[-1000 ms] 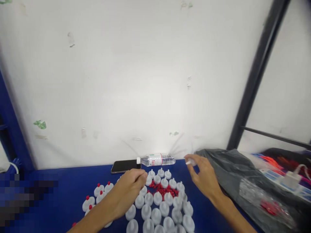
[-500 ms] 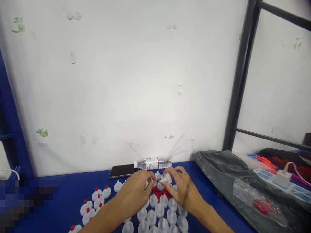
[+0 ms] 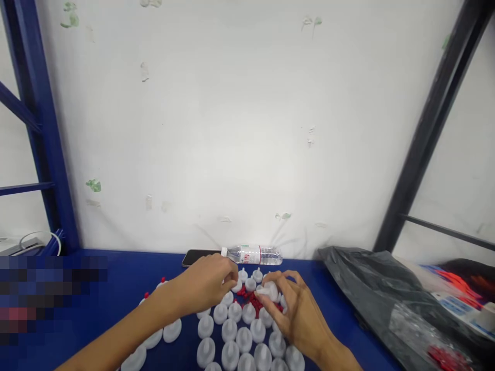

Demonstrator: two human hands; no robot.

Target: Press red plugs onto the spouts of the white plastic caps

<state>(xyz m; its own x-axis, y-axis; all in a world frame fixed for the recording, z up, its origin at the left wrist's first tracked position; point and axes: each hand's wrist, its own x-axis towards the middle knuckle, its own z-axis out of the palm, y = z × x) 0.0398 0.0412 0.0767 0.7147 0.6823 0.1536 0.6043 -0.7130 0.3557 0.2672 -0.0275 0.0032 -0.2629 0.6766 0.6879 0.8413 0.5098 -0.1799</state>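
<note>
Blue tabletop (image 3: 127, 273) against scuffed white wall (image 3: 232, 129), right grip (image 3: 297, 305) around white spouted cap (image 3: 270, 291), left grip (image 3: 212, 279) unclear

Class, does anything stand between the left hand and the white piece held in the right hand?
Nothing visible blocks the gap between the left hand and the held white piece in the right hand. Upright white pieces and small red pieces show there, but appear to sit lower, on the blue table.

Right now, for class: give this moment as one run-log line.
left hand: curled near white pieces, contents unclear; right hand: pinching one white piece; centre: red pieces among white pieces; behind: bottle lying, phone
</note>
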